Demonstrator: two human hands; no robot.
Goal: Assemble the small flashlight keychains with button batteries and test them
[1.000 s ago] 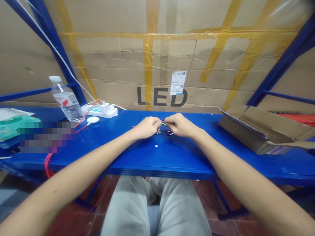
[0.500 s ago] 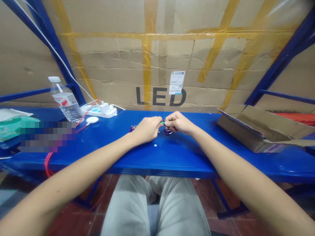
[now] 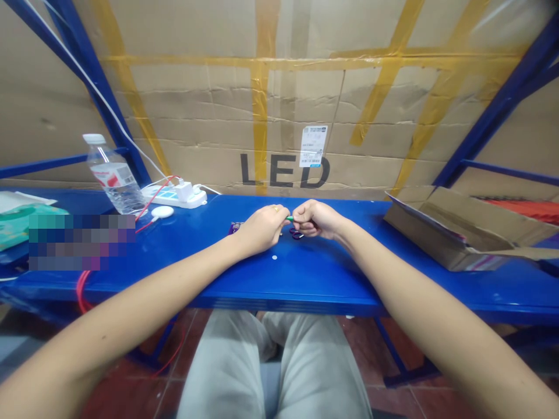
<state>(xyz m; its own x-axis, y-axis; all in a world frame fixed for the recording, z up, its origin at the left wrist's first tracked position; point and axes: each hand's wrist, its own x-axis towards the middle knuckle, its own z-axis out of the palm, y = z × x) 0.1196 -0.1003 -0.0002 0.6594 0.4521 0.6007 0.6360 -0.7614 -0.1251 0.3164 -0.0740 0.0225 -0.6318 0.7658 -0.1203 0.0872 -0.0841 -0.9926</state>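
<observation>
My left hand (image 3: 261, 228) and my right hand (image 3: 315, 219) meet over the middle of the blue table (image 3: 305, 273). Both are closed in a pinch on a small green piece (image 3: 289, 218) held between their fingertips. A small purple piece (image 3: 297, 234) lies on the table just under my right hand. Another purple bit (image 3: 234, 228) shows at the left of my left hand. A tiny white disc (image 3: 274, 256) lies on the table near my left wrist.
A water bottle (image 3: 112, 174), a white power strip (image 3: 180, 196) with a red cable (image 3: 82, 285) and a white puck (image 3: 162, 212) stand at the left. An open cardboard box (image 3: 454, 230) lies at the right. A taped cardboard wall (image 3: 283, 116) marked LED closes the back.
Both hands stayed together on the green piece and shifted slightly; the view drifted a little. The small metal bits seen under the left hand a second ago are now hidden.
</observation>
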